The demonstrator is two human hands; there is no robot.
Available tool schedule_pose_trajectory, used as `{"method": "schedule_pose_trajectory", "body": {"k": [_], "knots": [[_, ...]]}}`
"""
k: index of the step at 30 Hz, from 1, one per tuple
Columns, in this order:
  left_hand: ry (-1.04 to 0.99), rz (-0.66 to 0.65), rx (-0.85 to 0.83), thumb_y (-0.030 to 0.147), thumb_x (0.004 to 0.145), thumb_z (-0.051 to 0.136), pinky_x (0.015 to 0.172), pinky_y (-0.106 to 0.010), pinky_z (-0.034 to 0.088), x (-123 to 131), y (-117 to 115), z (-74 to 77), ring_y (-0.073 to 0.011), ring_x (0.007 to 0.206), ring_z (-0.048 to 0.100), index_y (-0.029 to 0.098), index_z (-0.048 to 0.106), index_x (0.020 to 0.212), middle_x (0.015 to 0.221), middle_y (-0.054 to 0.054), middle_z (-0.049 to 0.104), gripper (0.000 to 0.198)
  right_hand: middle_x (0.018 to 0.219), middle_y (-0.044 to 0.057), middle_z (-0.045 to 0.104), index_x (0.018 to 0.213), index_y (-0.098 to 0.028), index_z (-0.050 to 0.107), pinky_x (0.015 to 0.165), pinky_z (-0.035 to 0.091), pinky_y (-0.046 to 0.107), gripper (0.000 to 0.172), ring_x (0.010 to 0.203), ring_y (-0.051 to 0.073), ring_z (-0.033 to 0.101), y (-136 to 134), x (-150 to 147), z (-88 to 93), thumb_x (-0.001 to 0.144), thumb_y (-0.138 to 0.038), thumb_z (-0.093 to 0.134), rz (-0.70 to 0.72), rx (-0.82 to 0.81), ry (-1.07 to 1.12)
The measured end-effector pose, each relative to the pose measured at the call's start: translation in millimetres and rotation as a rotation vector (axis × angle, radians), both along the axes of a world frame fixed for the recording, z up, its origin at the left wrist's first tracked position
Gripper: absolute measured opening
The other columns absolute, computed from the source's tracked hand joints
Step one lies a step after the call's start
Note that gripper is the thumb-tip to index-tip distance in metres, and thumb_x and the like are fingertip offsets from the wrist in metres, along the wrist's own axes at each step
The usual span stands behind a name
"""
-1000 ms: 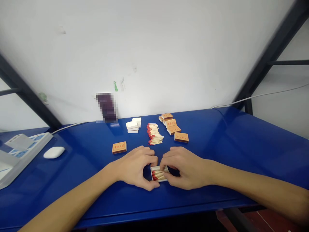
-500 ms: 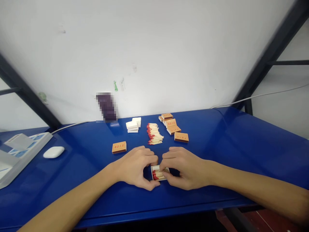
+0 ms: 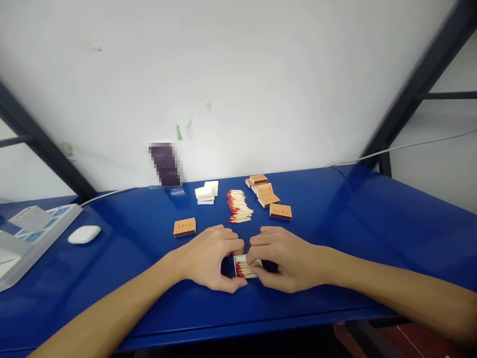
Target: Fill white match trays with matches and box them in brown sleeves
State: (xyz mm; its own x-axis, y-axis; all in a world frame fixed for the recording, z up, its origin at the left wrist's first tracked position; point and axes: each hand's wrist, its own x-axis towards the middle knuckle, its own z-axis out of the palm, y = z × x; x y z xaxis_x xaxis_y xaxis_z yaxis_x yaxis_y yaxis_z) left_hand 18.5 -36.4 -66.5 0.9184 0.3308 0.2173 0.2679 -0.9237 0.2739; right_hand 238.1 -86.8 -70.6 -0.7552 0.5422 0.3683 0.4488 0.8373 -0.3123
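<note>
A small white matchbox tray [image 3: 240, 259] lies on the blue table right in front of me, with red-headed matches [image 3: 244, 270] in it, heads to the left. My left hand [image 3: 216, 256] curves around the tray's left side, thumb at the near edge and forefinger at the far one. Over the tray's right part, the thumb and forefinger of my right hand [image 3: 285, 259] are closed on matches inside it. Those fingers hide the tray's right end. Beyond my hands lies a loose pile of matches [image 3: 240, 206].
One orange matchbox [image 3: 184, 227] lies left of the pile. White trays [image 3: 204, 193] are stacked behind it. More orange matchbox covers [image 3: 265, 190] and a matchbox [image 3: 280, 212] lie to the right. A white earbud case [image 3: 84, 234] and a power strip [image 3: 40, 238] are far left.
Almost nothing differs. The matches in the tray look slightly more evenly lined up under my right fingers, and both hands keep their places.
</note>
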Motion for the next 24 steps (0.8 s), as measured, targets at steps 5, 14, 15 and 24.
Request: {"method": "schedule_pose_trajectory", "body": {"k": [5,14,15,24], "knots": [[0.028,0.016,0.005,0.048,0.070,0.071,0.063,-0.029,0.032,1.0,-0.2,0.6,-0.0131,0.062,0.043,0.019,0.043,0.070,0.067,0.003,0.049,0.040,0.063,-0.003,0.055,0.074,-0.017,0.062,0.063,0.031,0.028,0.011,0.055,0.011,0.040,0.8,0.5,0.8,0.082,-0.018,0.054,-0.005,-0.016,-0.037],[0.046,0.033,-0.005,0.051,0.071,0.072,0.063,-0.029,0.032,1.4,-0.9,1.8,-0.0132,0.062,0.044,0.019,0.044,0.070,0.066,0.003,0.050,0.043,0.063,-0.003,0.055,0.070,-0.017,0.059,0.063,0.030,0.029,0.012,0.055,0.010,0.039,2.1,0.6,1.0,0.082,-0.020,0.055,-0.009,-0.034,-0.060],[0.045,0.033,-0.009,0.051,0.071,0.072,0.063,-0.029,0.032,1.4,-1.1,1.9,-0.0131,0.061,0.044,0.019,0.044,0.070,0.066,0.003,0.050,0.043,0.063,-0.003,0.055,0.070,-0.017,0.059,0.063,0.030,0.029,0.012,0.055,0.010,0.039,2.4,0.6,0.6,0.082,-0.019,0.055,-0.006,-0.035,-0.061],[0.049,0.040,-0.008,0.051,0.071,0.072,0.063,-0.030,0.032,1.1,-0.6,1.0,-0.0128,0.061,0.043,0.019,0.041,0.069,0.065,0.004,0.049,0.044,0.064,-0.003,0.053,0.069,-0.017,0.056,0.065,0.032,0.028,0.017,0.056,0.010,0.038,4.6,0.9,0.6,0.086,-0.019,0.053,-0.003,-0.073,-0.068]]}}
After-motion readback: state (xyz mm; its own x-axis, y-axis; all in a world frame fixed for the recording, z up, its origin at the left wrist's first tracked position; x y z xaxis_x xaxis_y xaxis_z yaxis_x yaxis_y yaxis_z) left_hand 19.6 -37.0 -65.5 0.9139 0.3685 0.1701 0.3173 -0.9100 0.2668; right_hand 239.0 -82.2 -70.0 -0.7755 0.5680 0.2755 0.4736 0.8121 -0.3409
